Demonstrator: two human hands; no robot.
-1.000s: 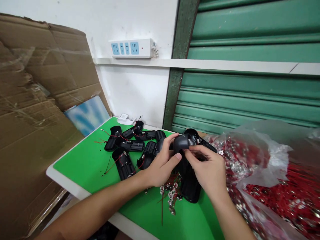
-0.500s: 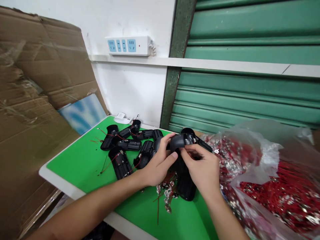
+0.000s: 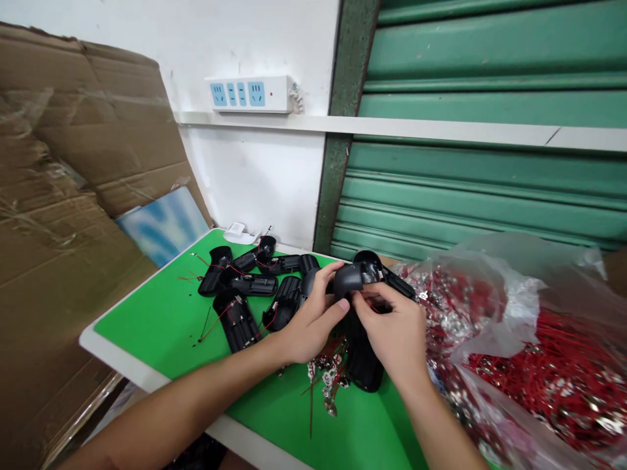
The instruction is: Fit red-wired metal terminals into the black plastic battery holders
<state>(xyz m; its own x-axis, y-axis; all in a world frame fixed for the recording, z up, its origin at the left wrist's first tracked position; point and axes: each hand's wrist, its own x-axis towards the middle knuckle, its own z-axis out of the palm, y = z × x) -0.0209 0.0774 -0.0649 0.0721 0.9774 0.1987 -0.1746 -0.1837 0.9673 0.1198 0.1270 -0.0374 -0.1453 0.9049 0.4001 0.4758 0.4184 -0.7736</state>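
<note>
Hands work one black shell (image 3: 353, 275) over the bench (image 3: 161, 320): my left hand (image 3: 309, 326) clamps it, right hand (image 3: 396, 333) pinches at its wire. Next, I reckon, seating needs fine fingertip pressure.

Matt black plastic housing (image 3: 353, 277), smooth green table (image 3: 161, 313), crinkly clear plastic bag (image 3: 504, 287), rough brown cardboard (image 3: 73, 170).

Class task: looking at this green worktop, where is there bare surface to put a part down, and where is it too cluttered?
Free: the green table top between its near-left white edge and the pile of black housings, and a patch near the front edge, right of the loose red wires. Crowded: around the left hand and right hand, and the bag of red wires.
</note>
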